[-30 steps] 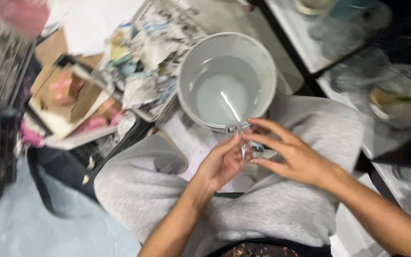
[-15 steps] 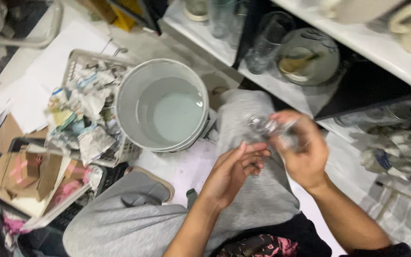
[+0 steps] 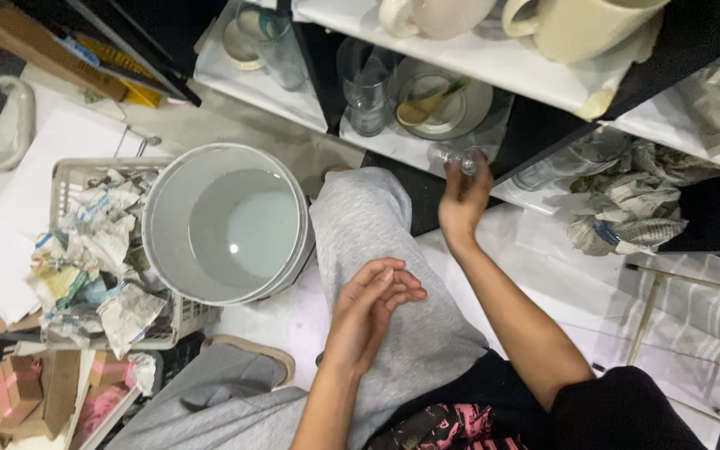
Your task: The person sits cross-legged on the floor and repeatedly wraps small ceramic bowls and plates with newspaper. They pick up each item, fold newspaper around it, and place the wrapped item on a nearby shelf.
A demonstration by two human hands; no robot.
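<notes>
Right hand (image 3: 462, 200) raised, seemingly pinching, left hand (image 3: 370, 310) loose

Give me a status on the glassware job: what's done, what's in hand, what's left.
Done, by the look of it: tall glasses and a plate stand on the lower shelf.

In hand: the right hand holds a small clear glass at the shelf edge; the left hand rests empty over the knee.

Left: crumpled newspaper fills the basket beside the bucket of water; whether it still wraps anything can't be seen.

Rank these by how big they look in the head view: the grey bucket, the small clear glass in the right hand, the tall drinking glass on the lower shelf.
1. Grey bucket, clearly largest.
2. Tall drinking glass.
3. Small clear glass, pinched in the right hand, smallest.
</notes>
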